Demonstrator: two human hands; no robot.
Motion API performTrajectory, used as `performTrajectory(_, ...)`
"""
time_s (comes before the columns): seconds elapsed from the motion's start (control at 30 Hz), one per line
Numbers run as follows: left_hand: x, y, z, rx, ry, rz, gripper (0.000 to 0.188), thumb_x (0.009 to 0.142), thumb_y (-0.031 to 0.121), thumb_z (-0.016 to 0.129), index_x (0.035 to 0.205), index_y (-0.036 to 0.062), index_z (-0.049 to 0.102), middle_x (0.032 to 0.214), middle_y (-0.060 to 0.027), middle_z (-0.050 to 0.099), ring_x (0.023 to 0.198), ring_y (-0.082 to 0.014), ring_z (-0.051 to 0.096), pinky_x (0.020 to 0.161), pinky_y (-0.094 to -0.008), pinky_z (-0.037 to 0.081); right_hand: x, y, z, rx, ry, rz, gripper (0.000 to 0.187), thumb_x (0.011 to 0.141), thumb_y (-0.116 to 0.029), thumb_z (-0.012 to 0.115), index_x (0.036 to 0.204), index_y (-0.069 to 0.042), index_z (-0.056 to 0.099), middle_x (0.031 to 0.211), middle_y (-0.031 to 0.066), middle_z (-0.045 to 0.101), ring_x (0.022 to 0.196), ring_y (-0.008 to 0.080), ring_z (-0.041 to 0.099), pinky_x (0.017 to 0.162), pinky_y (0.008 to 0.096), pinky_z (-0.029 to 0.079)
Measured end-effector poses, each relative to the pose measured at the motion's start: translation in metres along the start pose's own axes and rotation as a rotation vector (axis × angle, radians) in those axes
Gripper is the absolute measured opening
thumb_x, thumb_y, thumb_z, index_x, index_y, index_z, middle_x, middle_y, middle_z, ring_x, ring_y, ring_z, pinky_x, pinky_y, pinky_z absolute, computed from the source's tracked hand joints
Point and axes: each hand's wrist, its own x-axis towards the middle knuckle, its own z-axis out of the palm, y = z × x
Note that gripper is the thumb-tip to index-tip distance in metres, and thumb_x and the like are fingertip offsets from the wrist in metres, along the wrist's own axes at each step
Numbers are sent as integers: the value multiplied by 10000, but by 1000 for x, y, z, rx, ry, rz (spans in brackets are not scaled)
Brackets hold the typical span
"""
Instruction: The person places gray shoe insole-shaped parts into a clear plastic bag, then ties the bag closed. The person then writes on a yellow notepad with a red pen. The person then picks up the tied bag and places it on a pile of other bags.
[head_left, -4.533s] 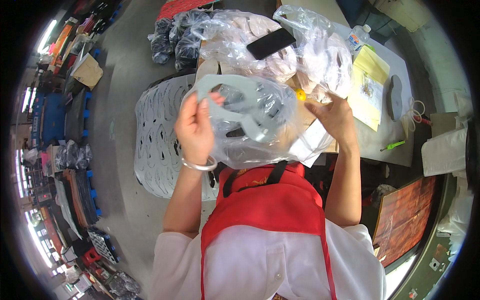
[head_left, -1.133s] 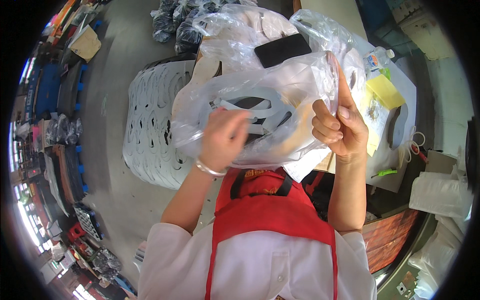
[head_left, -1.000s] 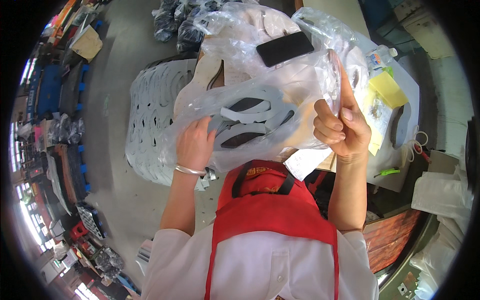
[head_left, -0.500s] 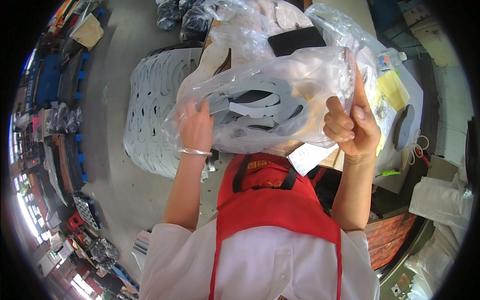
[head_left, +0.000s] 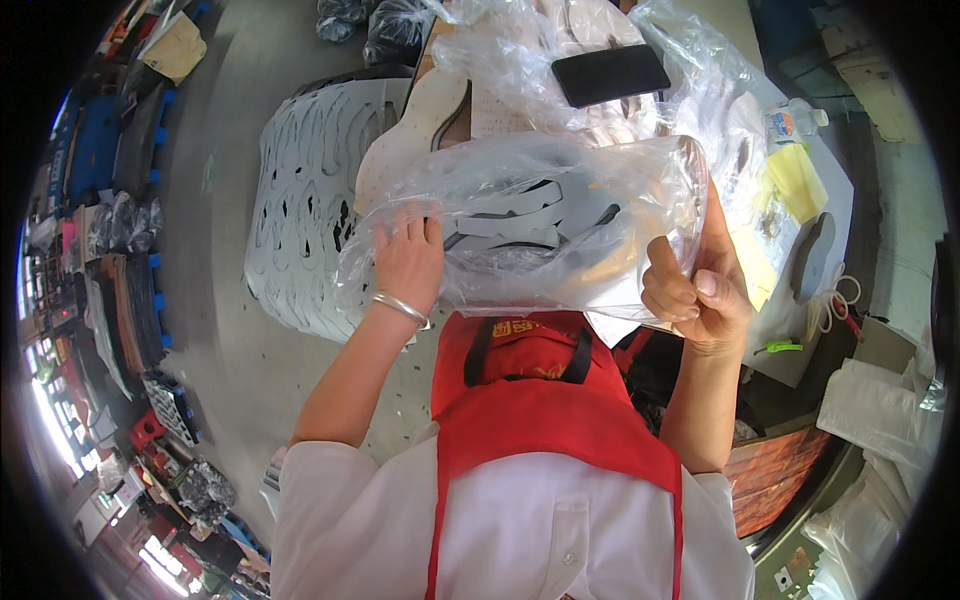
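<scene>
A clear plastic bag (head_left: 500,285) stretches between my two hands above the worktable. Inside it lie several flat grey-white strips (head_left: 515,222), curved and loosely overlapping. My left hand (head_left: 410,265), with a silver bangle at the wrist, grips the bag's left end from above; plastic partly covers its fingertips. My right hand (head_left: 705,300) holds the right edge of the bag, index finger straight along it and the other fingers curled. Beyond the bag are a pale perforated sole-shaped sheet (head_left: 400,140) and a black phone (head_left: 611,75) lying on more plastic.
Left of the table stands a stack of white cut-out sheets (head_left: 310,200). On the right lie yellow paper (head_left: 795,185), a plastic bottle (head_left: 790,120), a grey sole-shaped piece (head_left: 813,257), a white cord (head_left: 830,305) and a green-handled tool (head_left: 778,347). Black bags (head_left: 395,35) sit at the back.
The bag has come lower and nearer to me, showing more of the phone and perforated sheet. My left hand has shifted right and its fingers have drawn in. The right hand keeps its hold, slightly lower.
</scene>
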Motion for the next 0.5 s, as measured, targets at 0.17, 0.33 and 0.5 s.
performTrajectory(0.17, 9, 7, -22, -255, 80, 154, 282, 813, 109, 548, 1080, 30, 590, 1108, -118, 578, 1003, -285, 562, 835, -394, 477, 3, -6, 1, 4, -2, -67, 959, 830, -135, 648, 1523, -188, -13, 617, 4, 403, 424, 49, 332, 398, 192, 292)
performTrajectory(0.33, 51, 52, -18, -390, 47, 261, 155, 733, 80, 633, 869, 52, 566, 906, -82, 566, 927, -253, 553, 803, -371, 476, 1, -9, 9, -55, 7, -76, 944, 839, -143, 642, 1522, -167, -8, 613, 2, 404, 426, 53, 334, 399, 193, 284)
performTrajectory(0.5, 51, 52, 9, -409, 5, 210, 214, 718, 67, 664, 903, 50, 559, 885, -95, 557, 906, -277, 555, 798, -382, 475, -4, -11, 12, -94, 59, -97, 914, 854, -150, 619, 1521, -149, -5, 594, -2, 398, 425, 56, 331, 397, 192, 274)
